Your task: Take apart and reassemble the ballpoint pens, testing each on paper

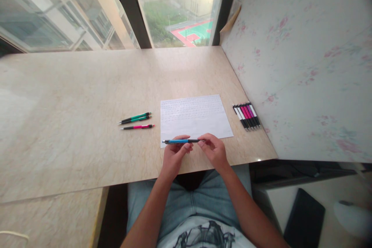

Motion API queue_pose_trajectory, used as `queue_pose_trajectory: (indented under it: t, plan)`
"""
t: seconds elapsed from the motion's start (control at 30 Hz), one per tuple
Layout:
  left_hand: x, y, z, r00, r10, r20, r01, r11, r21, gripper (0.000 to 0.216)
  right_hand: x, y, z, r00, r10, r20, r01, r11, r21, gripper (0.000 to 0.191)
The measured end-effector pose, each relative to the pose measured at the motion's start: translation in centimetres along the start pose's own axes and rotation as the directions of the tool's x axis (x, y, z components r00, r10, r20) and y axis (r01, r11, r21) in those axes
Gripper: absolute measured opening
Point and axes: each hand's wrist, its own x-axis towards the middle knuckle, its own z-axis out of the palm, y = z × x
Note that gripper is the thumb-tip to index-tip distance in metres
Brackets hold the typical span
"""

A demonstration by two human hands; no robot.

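Observation:
A blue pen (178, 141) with a black grip lies level across both hands, above the near edge of a sheet of paper (194, 118) with handwritten lines on its upper half. My left hand (174, 157) is closed around the pen's blue barrel. At the black tip end, the fingers of my right hand (214, 150) pinch the pen. Left of the paper lie two green pens (136, 117) and a pink pen (137, 127). Several white, pink and purple pens (246, 116) lie side by side to the right of the paper.
The marble-patterned table (72, 131) reaches back to the windows (180, 19). A floral-papered wall (305, 66) bounds it on the right. Below at the right, a dark flat object (305, 219) rests on a light surface.

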Motion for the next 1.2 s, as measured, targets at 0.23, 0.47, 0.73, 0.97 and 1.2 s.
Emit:
queue_pose_trajectory:
  t: [0.23, 0.47, 0.73, 0.97, 1.2]
  plan:
    - [-0.19, 0.26, 0.01, 0.999, -0.011, 0.042, 0.012, 1.000, -0.026, 0.032, -0.15, 0.32, -0.09, 0.998, 0.054, 0.033, -0.053, 0.998, -0.040, 0.044]
    - [-0.07, 0.37, 0.25, 1.000, 0.003, -0.014, -0.004, 0.999, -0.043, 0.029, -0.06, 0.12, -0.02, 0.999, 0.002, 0.043, 0.000, 0.999, -0.036, 0.033]
    - [0.21, -0.14, 0.19, 0.995, -0.031, -0.095, 0.019, 0.993, -0.120, 0.035, 0.21, 0.00, 0.01, 0.998, -0.037, -0.043, 0.040, 0.996, 0.075, 0.008]
    - [0.32, -0.32, 0.11, 0.995, -0.031, -0.097, 0.020, 0.993, -0.115, 0.034, -0.06, 0.49, 0.08, 0.994, 0.065, -0.093, -0.056, 0.994, 0.095, 0.014]
    - [0.58, -0.21, -0.03, 0.995, -0.045, -0.086, 0.021, 0.963, -0.269, 0.028, -0.14, 0.72, 0.10, 0.985, 0.110, -0.129, -0.093, 0.986, 0.136, 0.015]
